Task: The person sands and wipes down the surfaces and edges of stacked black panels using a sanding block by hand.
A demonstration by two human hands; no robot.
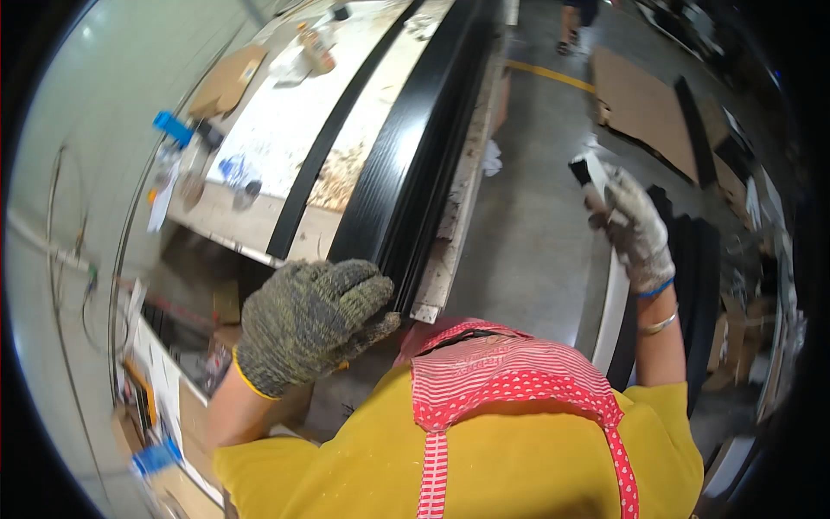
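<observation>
My left hand [316, 320], in a dark grey-green knit glove, is closed at the near end of a stack of long black boards [389, 173] with a wood-grain sheen. Its fingers lie together over the end, with the thumb underneath. Raised over the aisle at the right, my right hand [635, 229] wears a soiled white glove. Its fingers close round a small white tool with a black end [590, 170], perhaps a brush; most of its handle is hidden by the glove. Left of the stack, a narrow black strip [316, 173] runs along the worktable [242, 246].
Wood shavings [341, 177] and a bottle [316, 48] lie on the worktable. Flat cardboard [644, 108] is on the floor at the right, by more black pieces [692, 259]. A person's legs [568, 30] show far down the aisle. A wall [69, 173] bounds the left.
</observation>
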